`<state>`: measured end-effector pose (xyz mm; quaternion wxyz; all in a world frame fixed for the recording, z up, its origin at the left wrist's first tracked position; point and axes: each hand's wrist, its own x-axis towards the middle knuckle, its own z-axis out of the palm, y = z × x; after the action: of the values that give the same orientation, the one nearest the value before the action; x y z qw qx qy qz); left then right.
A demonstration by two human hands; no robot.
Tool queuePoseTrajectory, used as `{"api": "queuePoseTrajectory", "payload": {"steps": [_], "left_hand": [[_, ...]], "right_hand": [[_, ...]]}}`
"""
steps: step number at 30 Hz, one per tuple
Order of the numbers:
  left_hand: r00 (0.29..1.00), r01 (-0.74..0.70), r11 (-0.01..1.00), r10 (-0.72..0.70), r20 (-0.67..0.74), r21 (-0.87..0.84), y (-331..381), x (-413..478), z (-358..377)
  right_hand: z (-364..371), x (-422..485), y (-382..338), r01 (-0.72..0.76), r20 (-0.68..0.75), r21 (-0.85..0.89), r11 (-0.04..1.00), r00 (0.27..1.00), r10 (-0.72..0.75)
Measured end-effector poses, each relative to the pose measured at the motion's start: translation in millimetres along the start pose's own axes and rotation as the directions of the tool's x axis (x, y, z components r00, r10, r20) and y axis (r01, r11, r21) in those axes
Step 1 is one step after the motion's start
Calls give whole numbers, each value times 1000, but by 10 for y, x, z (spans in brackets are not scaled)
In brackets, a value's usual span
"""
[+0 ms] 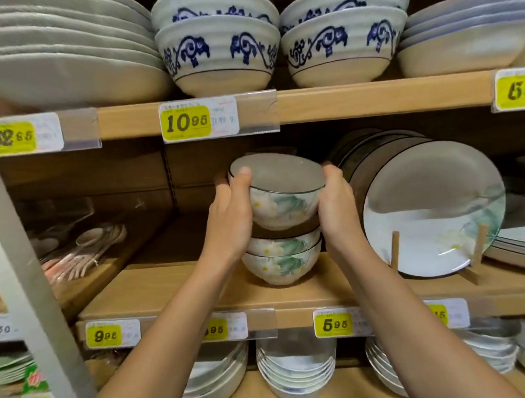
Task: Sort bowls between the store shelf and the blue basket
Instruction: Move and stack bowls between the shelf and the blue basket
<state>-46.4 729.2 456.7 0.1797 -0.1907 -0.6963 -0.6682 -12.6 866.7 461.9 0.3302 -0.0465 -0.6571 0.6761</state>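
Floral bowl (281,198) is tilted over the two-bowl stack (281,260) on the middle shelf (174,287); contact unclear. Left hand (229,219) and right hand (338,213) clasp its sides, fingers curled round it. Recommended: level the bowl, keep it centred, stay clear of the propped plate (432,208) alongside

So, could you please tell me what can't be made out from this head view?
Basket: outside the head view.
Middle tag below the stack: first digit hidden by the left forearm.
Top-right tag: cut off by the frame edge.
Spoons: blurred, far left.
Fingers of the left hand and right hand: hidden behind the bowl they hold.
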Motion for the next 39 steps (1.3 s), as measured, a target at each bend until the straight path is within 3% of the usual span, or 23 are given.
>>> {"api": "queuePoseTrajectory", "payload": {"steps": [5, 11, 24, 34, 39], "left_hand": [[988, 114, 989, -123, 94, 91, -205, 18, 6], [980, 144, 987, -153, 131, 75, -305, 8, 62], [986, 158, 981, -163, 37, 115, -486, 16, 55], [984, 177, 954, -166, -67, 241, -511, 43, 75], [987, 153, 967, -139, -78, 203, -518, 55, 53]], "right_hand": [[12, 84, 253, -84, 3, -76, 994, 996, 84], [6, 178, 435, -128, -8, -93, 987, 992, 128], [90, 151, 556, -136, -63, -80, 987, 989, 131], [82, 126, 582, -97, -96, -136, 986, 992, 84], [94, 112, 575, -77, -146, -181, 980, 988, 51]]}}
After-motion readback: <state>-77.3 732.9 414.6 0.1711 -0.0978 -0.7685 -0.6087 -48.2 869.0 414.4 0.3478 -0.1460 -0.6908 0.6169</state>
